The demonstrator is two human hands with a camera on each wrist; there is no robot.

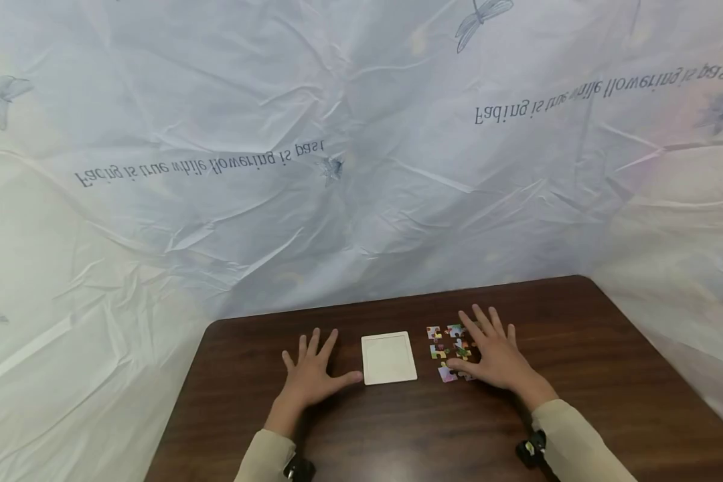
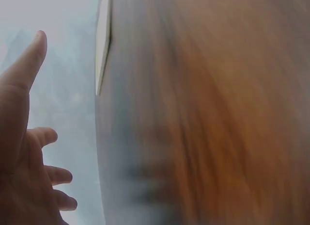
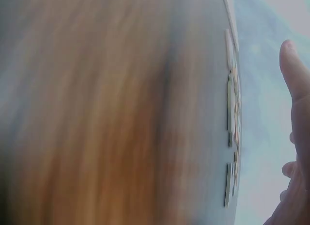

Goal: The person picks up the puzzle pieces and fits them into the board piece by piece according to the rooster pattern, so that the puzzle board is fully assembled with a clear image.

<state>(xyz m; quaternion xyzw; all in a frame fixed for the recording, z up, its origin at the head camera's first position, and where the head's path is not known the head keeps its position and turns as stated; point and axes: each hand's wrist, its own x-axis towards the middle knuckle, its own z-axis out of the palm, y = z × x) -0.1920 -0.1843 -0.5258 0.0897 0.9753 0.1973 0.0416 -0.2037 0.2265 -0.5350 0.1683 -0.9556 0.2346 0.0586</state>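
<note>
A square cream puzzle tray (image 1: pixel 389 359) with a raised rim lies on the brown table. To its right sit several colourful jigsaw puzzle pieces (image 1: pixel 448 374), some hidden beneath the right hand. My left hand (image 1: pixel 309 379) is spread at the tray's left side, its thumb near the tray's edge, holding nothing. With fingers apart, my right hand (image 1: pixel 495 353) hovers over the right part of the pieces and grips none. In the right wrist view the pieces (image 3: pixel 229 104) show edge-on, apart from the hand (image 3: pixel 300 118). The left wrist view shows the tray's edge (image 2: pixel 102 40) beyond the left thumb.
The dark wood table (image 1: pixel 391 428) has rounded far corners. A pale printed cloth (image 1: pixel 361 201) hangs behind it and along both sides. Dark wrist cameras (image 1: pixel 531 448) are strapped at both sleeves.
</note>
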